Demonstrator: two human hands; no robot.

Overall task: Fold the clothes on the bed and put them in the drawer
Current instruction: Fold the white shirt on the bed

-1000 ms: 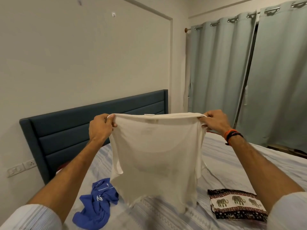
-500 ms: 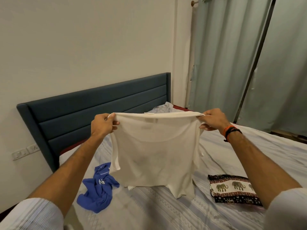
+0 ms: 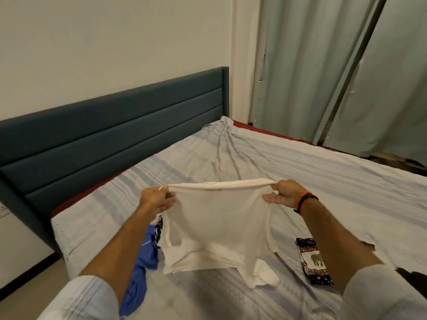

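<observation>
Over the striped grey bed (image 3: 323, 181), beside a crumpled blue garment (image 3: 143, 257), a thin cream cotton shirt (image 3: 217, 222) is pinched by the left hand (image 3: 157, 199) and right hand (image 3: 284, 195), top edge stretched crosswise, hem already touching the sheet below; a folded elephant-print cloth (image 3: 314, 262) lies rightward.

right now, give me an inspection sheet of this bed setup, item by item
surface: bed with a striped, wrinkled sheet.
job's things: white shirt held up by its top edge, hem resting on the sheet; blue garment crumpled left of it; elephant-print cloth folded to the right.
clutter: nothing seen.
grippers: left hand pinches the shirt's left corner; right hand pinches the right corner, fingers partly extended.
cables: nothing seen; wall socket at the left edge.
surroundings: dark blue headboard, pale wall, grey-green curtains; no drawer in view.
</observation>
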